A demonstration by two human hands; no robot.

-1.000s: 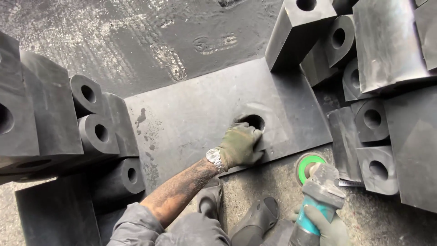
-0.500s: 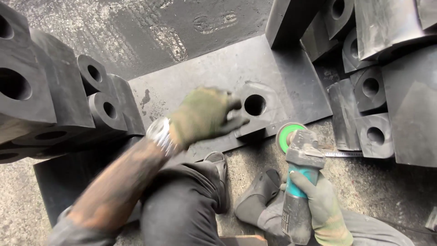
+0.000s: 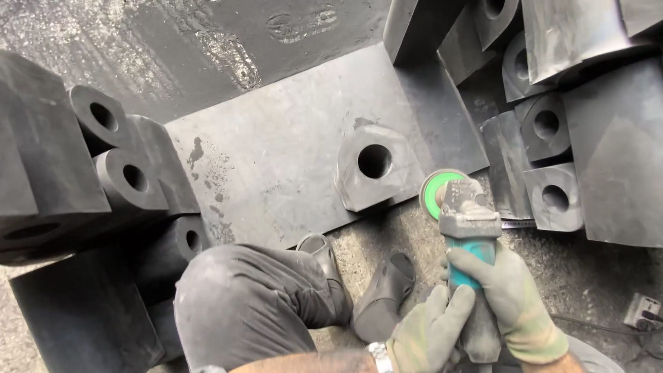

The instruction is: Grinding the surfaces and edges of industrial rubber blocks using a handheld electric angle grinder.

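Note:
My right hand (image 3: 514, 304) in a grey-green glove grips the body of a teal and grey angle grinder (image 3: 468, 235). My left hand (image 3: 428, 331), also gloved, wraps the grinder's rear end just below it. The grinder's green disc (image 3: 436, 193) points up toward the near right edge of a large flat black slab (image 3: 276, 159) lying on the ground. A raised boss with a round hole (image 3: 375, 162) stands on the slab, just left of the disc and apart from it.
Stacked black blocks with round holes (image 3: 117, 173) stand at the left, more of them (image 3: 552, 159) at the right. My bent knee (image 3: 248, 304) and dark shoes (image 3: 387, 290) are at the bottom. A white power socket (image 3: 642, 311) lies at the lower right.
My left hand has left the boss with the hole on the slab and come back to grip the grinder's rear. The grinder has risen toward the slab's edge.

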